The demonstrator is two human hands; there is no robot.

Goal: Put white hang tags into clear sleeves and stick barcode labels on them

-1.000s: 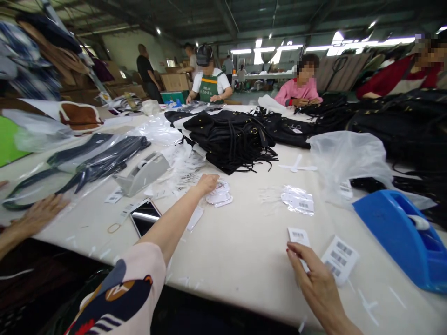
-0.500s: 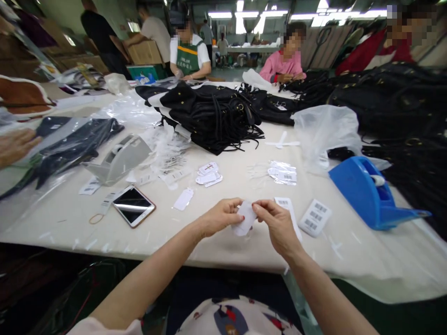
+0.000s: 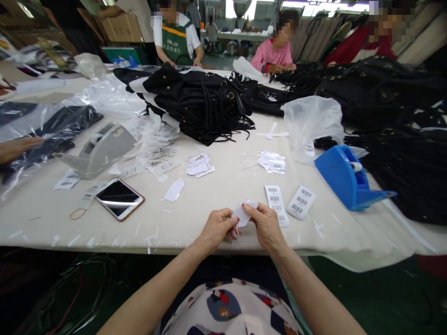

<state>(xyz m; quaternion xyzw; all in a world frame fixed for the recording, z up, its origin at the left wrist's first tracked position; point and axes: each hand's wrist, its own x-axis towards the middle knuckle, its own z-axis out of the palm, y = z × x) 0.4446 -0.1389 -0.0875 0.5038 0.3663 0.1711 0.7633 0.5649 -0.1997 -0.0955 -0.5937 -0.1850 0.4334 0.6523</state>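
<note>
Over the near edge of the white table (image 3: 223, 186), both my hands pinch one small white tag (image 3: 244, 211) between them. My left hand (image 3: 217, 229) grips its left side with closed fingers. My right hand (image 3: 266, 225) holds its right side, thumb and forefinger pressed on it. Just right of my hands lie two barcode label sheets (image 3: 300, 202). Farther out rest a small stack of white tags (image 3: 198, 164) and a single loose tag (image 3: 173, 190).
A blue tape dispenser (image 3: 344, 179) stands at the right, a grey one (image 3: 99, 150) at the left, with a phone (image 3: 119, 198) near it. Black bags (image 3: 202, 104) and clear plastic bags (image 3: 310, 122) fill the far table. Other people work across it; another person's hand (image 3: 16, 148) rests at far left.
My left hand came back from the tag stack with a tag; my right hand left the label sheets and joined it. Both hands have drawn closer to me since.
</note>
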